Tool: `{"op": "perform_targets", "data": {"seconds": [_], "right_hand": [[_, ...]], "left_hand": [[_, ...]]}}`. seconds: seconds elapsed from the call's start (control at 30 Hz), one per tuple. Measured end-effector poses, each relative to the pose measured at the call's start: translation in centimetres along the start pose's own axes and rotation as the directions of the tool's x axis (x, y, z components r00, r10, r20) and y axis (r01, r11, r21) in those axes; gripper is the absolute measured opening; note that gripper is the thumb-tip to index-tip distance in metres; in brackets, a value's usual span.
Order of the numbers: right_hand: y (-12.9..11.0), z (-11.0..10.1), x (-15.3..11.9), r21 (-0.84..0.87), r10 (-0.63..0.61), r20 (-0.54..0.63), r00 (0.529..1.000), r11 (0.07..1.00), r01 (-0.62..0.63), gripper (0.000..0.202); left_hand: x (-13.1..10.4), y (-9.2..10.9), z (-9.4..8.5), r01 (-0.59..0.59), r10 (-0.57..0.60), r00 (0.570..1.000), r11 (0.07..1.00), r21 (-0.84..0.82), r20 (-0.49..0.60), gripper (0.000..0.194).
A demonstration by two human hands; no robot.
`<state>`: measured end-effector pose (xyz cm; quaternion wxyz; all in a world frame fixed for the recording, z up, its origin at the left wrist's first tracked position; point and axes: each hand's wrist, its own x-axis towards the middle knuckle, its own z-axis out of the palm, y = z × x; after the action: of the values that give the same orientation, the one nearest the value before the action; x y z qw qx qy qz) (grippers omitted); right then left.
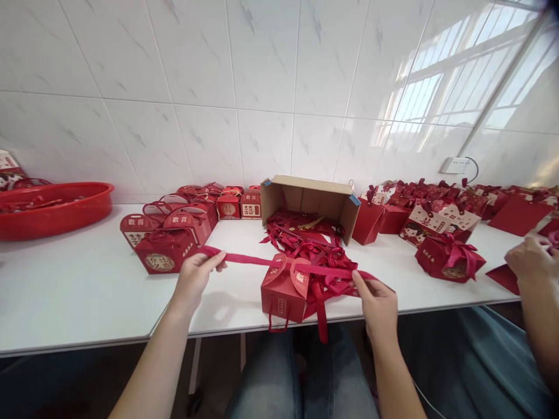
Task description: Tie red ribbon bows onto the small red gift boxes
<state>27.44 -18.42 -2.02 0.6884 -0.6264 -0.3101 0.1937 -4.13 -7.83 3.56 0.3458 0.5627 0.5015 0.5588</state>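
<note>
A red ribbon is stretched between my two hands, crossing above a small red gift box. My left hand pinches one end between thumb and fingers. On the other side my right hand grips the ribbon near its other end. The gift box stands upright near the table's front edge, its rounded top flaps raised and a red cord handle hanging down its front. Right behind and beside it lies a tangled pile of red ribbons, one strand dangling over the edge.
An open cardboard carton on its side holds more ribbons. Finished-looking red boxes stand to the left, and a red basin sits beyond. At right are a bow-tied box, many bags, and another person's hand.
</note>
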Motion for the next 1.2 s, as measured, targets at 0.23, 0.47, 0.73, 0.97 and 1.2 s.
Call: {"op": "perform_targets", "data": {"seconds": [0.23, 0.47, 0.73, 0.97, 1.2], "right_hand": [[-6.6, 0.1, 3.7, 0.173, -0.181, 0.076, 0.981, 0.971, 0.165, 0.029], [-12.8, 3.2, 4.9, 0.266, -0.434, 0.222, 0.873, 0.889, 0.373, 0.02], [-15.4, 6.7, 5.8, 0.427, -0.425, 0.428, 0.798, 0.873, 0.236, 0.022], [-16.7, 7.8, 5.7, 0.426, -0.358, 0.433, 0.827, 0.89, 0.163, 0.023], [-17.2, 8.1, 5.3, 0.446, -0.322, 0.484, 0.814, 0.891, 0.086, 0.024]], "left_hand": [[0.9, 7.3, 0.6, -0.201, 0.206, 0.971, 0.978, -0.052, 0.117, 0.029], [1.2, 12.9, 3.6, -0.325, 0.33, 0.905, 0.943, -0.065, 0.267, 0.033], [2.5, 14.3, 6.5, -0.24, 0.371, 0.872, 0.893, -0.381, 0.321, 0.032], [2.6, 14.9, 7.7, -0.181, 0.372, 0.834, 0.882, -0.435, 0.407, 0.031], [2.6, 14.8, 8.2, -0.224, 0.422, 0.823, 0.856, -0.465, 0.381, 0.031]]}}
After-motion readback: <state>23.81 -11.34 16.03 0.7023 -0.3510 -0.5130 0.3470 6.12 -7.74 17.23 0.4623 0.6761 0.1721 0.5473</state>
